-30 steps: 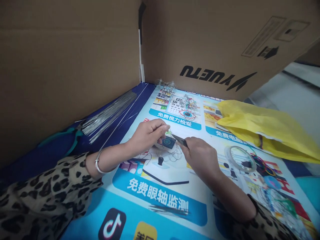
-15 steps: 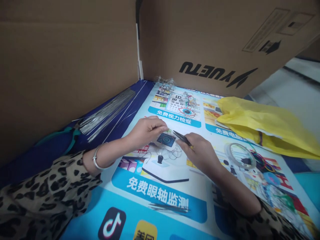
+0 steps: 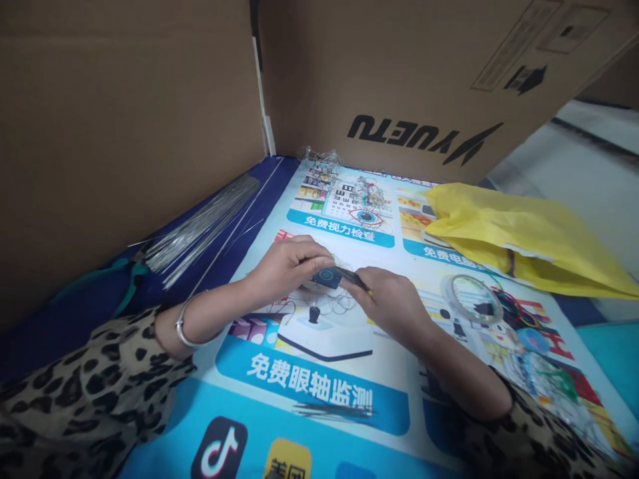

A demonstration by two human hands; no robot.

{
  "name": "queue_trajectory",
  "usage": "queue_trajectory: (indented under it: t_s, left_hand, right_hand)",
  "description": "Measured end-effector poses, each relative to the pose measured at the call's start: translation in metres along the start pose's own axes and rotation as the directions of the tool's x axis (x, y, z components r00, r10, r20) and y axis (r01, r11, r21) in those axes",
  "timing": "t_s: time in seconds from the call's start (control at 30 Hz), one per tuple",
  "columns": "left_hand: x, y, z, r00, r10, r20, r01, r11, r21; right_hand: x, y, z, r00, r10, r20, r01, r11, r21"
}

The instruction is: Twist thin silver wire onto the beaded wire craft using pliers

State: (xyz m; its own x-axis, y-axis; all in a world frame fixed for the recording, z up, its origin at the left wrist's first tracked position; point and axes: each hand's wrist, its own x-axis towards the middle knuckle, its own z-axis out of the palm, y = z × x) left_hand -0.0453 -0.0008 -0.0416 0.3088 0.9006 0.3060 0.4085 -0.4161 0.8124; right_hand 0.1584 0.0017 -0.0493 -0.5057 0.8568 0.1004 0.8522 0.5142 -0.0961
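Note:
My right hand [image 3: 392,296] is wrapped around small dark-jawed pliers [image 3: 353,276], their tips pointing left. Finger and thumb of my left hand [image 3: 289,266] are pinched together right at the plier tips, on what looks like thin wire; the exact piece is too small to make out. Loose loops of fine wire [image 3: 342,303] show below both hands, over the printed sheet [image 3: 234,266]. Whether the plier jaws are closed on the wire cannot be seen clearly.
Left lies a bundle of straight silvery wires [image 3: 204,223] beside a teal-handled tool [image 3: 130,286]. Tangled wire pieces [image 3: 372,193] sit at the back. Rightward are a tape roll [image 3: 452,299], coloured wires [image 3: 524,311] and a yellow bag [image 3: 524,223]. Cardboard walls [image 3: 134,120] stand behind. Dark strands [image 3: 334,410] lie in front.
The pliers in my right hand have moved left, so their tips now meet the fingertips of my left hand. The view has shifted slightly.

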Motion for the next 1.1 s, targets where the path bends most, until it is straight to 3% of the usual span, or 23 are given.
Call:
queue_trajectory:
  t_s: [0.13,0.4,0.6,0.73,0.8,0.93,1.1]
  left_hand:
    - [0.0,0.004,0.001,0.992,-0.128,0.01,0.129,0.988,-0.086]
    - [0.003,0.007,0.004,0.973,-0.23,-0.006,0.224,0.954,-0.198]
    - [0.012,0.011,0.01,0.967,-0.257,-0.001,0.248,0.934,-0.259]
    - [0.017,0.007,0.011,0.97,-0.225,0.086,0.24,0.934,-0.263]
    - [0.019,0.002,0.009,0.977,-0.194,0.089,0.209,0.952,-0.224]
    - [0.021,-0.013,0.005,0.99,-0.141,-0.01,0.141,0.99,-0.004]
    - [0.021,-0.031,0.007,0.999,-0.028,0.038,0.021,0.983,0.182]
  right_hand:
    - [0.002,0.002,-0.004,0.999,0.042,-0.013,-0.042,0.999,-0.007]
    - [0.002,0.003,-0.008,0.998,0.059,-0.025,-0.059,0.998,0.009]
    - [0.003,0.007,-0.005,0.996,0.093,-0.017,-0.092,0.996,0.018]
    - [0.004,0.017,0.003,0.988,0.145,-0.061,-0.146,0.989,-0.008]
    - [0.004,0.024,0.008,0.978,0.174,-0.113,-0.179,0.983,-0.037]
    - [0.004,0.035,0.02,0.965,0.171,-0.197,-0.19,0.979,-0.078]
    - [0.004,0.039,0.03,0.97,0.118,-0.211,-0.137,0.987,-0.078]
